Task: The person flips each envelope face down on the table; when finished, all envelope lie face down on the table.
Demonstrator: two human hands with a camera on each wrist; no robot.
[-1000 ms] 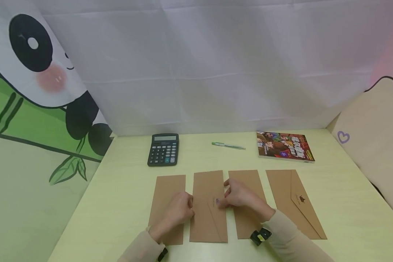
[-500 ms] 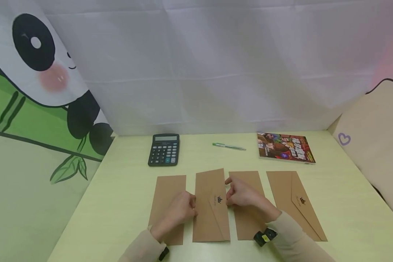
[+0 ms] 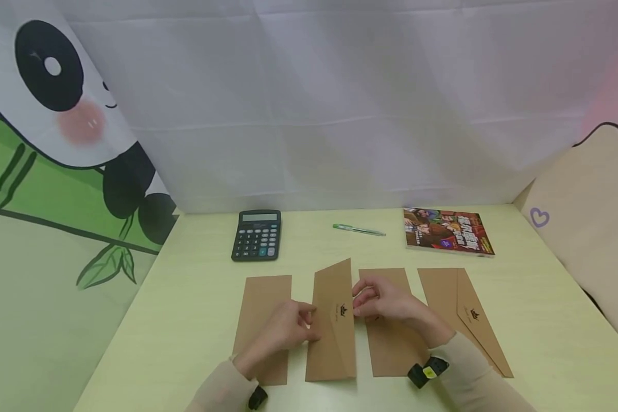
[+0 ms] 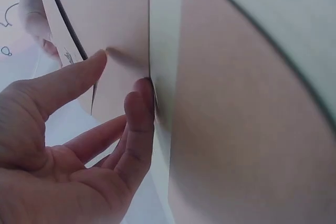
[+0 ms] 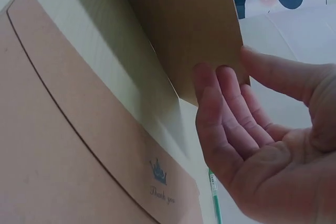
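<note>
A brown paper envelope [image 3: 329,326], second from the left in a row, stands tilted with its right edge raised above the table. A crown print shows on its flap. My right hand [image 3: 383,297] pinches that raised edge between thumb and fingers; in the right wrist view the fingers [image 5: 226,103] lie against its shaded underside. At the lower left edge is my left hand [image 3: 288,323], its thumb [image 4: 89,74] touching the flap side and its loosely bent fingers right at the edge. Under my right wrist lies another envelope [image 3: 391,355], partly covered, with crown and "Thank you" print.
On the far left lies an envelope [image 3: 257,292], partly under my left hand. Another envelope [image 3: 463,315], flap up, ends the row at right. Behind the row are a calculator [image 3: 257,234], a green-tipped pen [image 3: 359,230] and a comic-style book [image 3: 448,230]. A white curtain [image 3: 309,114] hangs behind.
The second envelope, nearly flat earlier, has its right edge raised and its left edge shifted right. My left hand has followed rightward; my right hand has turned with the edge.
</note>
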